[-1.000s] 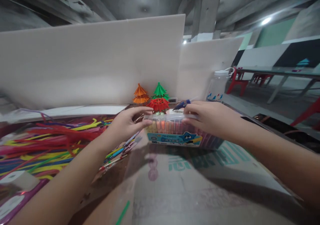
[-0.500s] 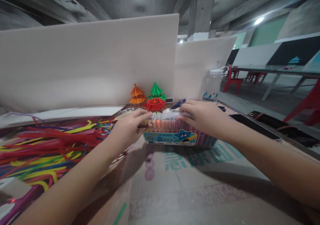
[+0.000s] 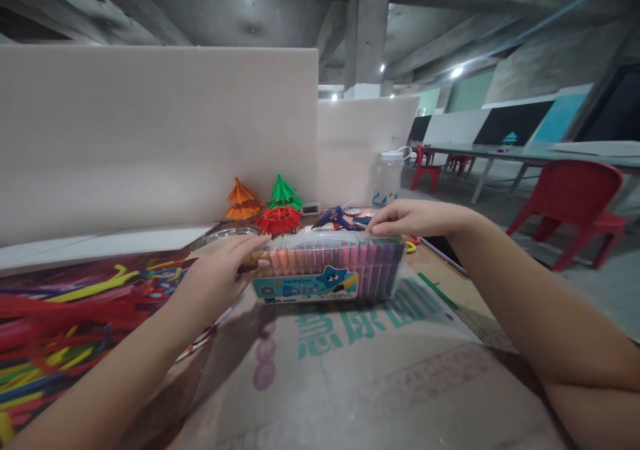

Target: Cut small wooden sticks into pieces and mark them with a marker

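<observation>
A clear plastic case of coloured markers (image 3: 325,270) stands upright on a covered board (image 3: 340,383), its blue star label facing me. My left hand (image 3: 225,267) grips the left end of the case, fingers over its top corner. At the top right corner, my right hand (image 3: 405,218) has its fingers bent together on the case's edge. Behind the case are an orange folded piece (image 3: 243,200), a green one (image 3: 284,191) and a red one (image 3: 280,220). A blue glue gun (image 3: 335,218) lies just behind the case.
Colourful pipe cleaners (image 3: 75,323) are heaped at the left. A clear bottle (image 3: 389,178) stands behind my right hand. White panels (image 3: 160,143) rise at the back. Red chairs (image 3: 575,197) and a long table (image 3: 530,153) are farther right.
The view has turned to the right. My right hand has slid toward the right end of the case, uncovering more of the markers. My left hand stays at the left end.
</observation>
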Action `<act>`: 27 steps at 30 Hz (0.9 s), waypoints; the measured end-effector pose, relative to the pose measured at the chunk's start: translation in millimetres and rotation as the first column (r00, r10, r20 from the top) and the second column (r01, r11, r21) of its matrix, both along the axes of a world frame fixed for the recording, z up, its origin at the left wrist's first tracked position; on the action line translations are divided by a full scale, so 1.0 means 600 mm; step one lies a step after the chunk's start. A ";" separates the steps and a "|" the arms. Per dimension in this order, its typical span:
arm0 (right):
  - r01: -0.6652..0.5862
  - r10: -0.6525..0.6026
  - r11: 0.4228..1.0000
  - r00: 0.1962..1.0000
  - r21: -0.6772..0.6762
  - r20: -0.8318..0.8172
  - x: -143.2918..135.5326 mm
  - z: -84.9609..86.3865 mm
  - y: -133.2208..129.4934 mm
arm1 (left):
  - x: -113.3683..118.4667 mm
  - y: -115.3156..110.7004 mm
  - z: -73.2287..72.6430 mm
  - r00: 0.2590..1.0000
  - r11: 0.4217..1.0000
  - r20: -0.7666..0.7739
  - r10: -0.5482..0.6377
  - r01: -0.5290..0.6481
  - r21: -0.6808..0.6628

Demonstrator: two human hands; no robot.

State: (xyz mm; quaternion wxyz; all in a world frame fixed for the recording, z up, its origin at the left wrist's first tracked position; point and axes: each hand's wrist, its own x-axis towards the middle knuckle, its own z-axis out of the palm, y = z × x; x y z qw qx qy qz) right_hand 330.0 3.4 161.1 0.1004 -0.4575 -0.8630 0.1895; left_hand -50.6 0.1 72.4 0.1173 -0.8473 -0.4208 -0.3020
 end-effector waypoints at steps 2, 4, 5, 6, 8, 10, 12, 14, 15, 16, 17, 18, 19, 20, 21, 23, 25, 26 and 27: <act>-0.007 0.007 1.000 1.000 -0.024 -0.024 -0.004 -0.003 0.003 | 0.000 0.001 -0.001 1.000 1.000 0.017 -0.013 0.013 -0.001; -0.015 0.013 0.999 0.999 -0.049 -0.042 -0.007 -0.005 0.006 | 0.000 0.002 -0.003 0.999 1.000 0.032 -0.019 0.019 -0.013; -0.018 0.015 0.998 0.999 -0.061 -0.049 -0.008 -0.006 0.008 | 0.001 0.003 -0.003 0.999 1.000 0.038 -0.018 0.019 -0.020; -0.020 0.016 0.997 0.998 -0.068 -0.057 -0.010 -0.007 0.009 | 0.001 0.004 -0.004 0.999 0.999 0.044 -0.018 0.019 -0.027; -0.006 0.002 0.998 0.998 -0.067 -0.064 -0.014 -0.008 0.011 | 0.003 0.006 -0.003 0.999 0.999 0.047 -0.027 0.029 -0.040; 0.019 -0.021 0.999 0.999 -0.041 -0.048 -0.018 -0.005 0.008 | 0.006 0.004 0.000 0.998 0.998 0.044 -0.039 0.042 -0.054; 0.033 -0.032 0.999 0.999 0.008 -0.021 -0.018 -0.002 0.002 | 0.009 -0.001 0.004 0.999 0.997 0.038 -0.028 0.031 -0.069; -0.003 0.003 0.999 1.000 0.049 -0.006 -0.009 -0.006 -0.007 | 0.014 -0.007 0.010 0.999 0.997 0.032 -0.007 0.009 -0.073; -0.016 0.017 0.998 1.000 0.062 -0.017 -0.001 -0.014 -0.009 | 0.016 -0.010 0.011 1.000 0.997 0.021 -0.001 0.003 -0.071; -0.010 0.015 0.996 0.998 0.093 -0.057 0.007 -0.026 -0.011 | 0.017 -0.012 0.012 1.000 0.998 0.009 0.005 -0.004 -0.065; -0.015 0.025 0.994 0.995 0.106 -0.095 0.013 -0.043 -0.012 | 0.018 -0.013 0.013 1.000 0.998 -0.022 0.004 -0.005 -0.061; -0.011 0.027 0.994 0.988 0.110 -0.150 0.016 -0.063 -0.012 | 0.018 -0.013 0.012 0.999 0.998 -0.046 0.014 -0.016 -0.055; 0.037 -0.007 0.993 0.964 0.108 -0.265 0.015 -0.086 -0.013 | 0.017 -0.012 0.012 0.997 0.998 -0.073 0.023 -0.028 -0.063; 0.102 -0.069 0.993 0.921 0.067 -0.384 0.009 -0.108 -0.014 | 0.015 -0.011 0.011 0.996 0.997 -0.088 0.034 -0.040 -0.065; 0.179 -0.155 0.984 0.870 0.008 -0.469 -0.002 -0.129 -0.016 | 0.013 -0.010 0.012 0.994 0.997 -0.103 0.047 -0.053 -0.057; 0.272 -0.311 0.950 0.772 -0.155 -0.554 -0.030 -0.158 -0.025 | 0.008 -0.013 0.019 0.991 0.996 -0.106 0.079 -0.083 -0.029; 0.207 -0.356 0.933 0.661 -0.296 -0.660 -0.061 -0.165 -0.035 | 0.006 -0.029 0.035 0.992 0.992 -0.036 0.123 -0.121 0.038; 0.192 -0.386 0.920 0.601 -0.342 -0.700 -0.077 -0.161 -0.040 | 0.006 -0.041 0.046 0.987 0.984 0.042 0.153 -0.156 0.091; 0.219 -0.423 0.906 0.536 -0.363 -0.730 -0.094 -0.153 -0.043 | 0.009 -0.056 0.057 0.983 0.974 0.105 0.152 -0.167 0.153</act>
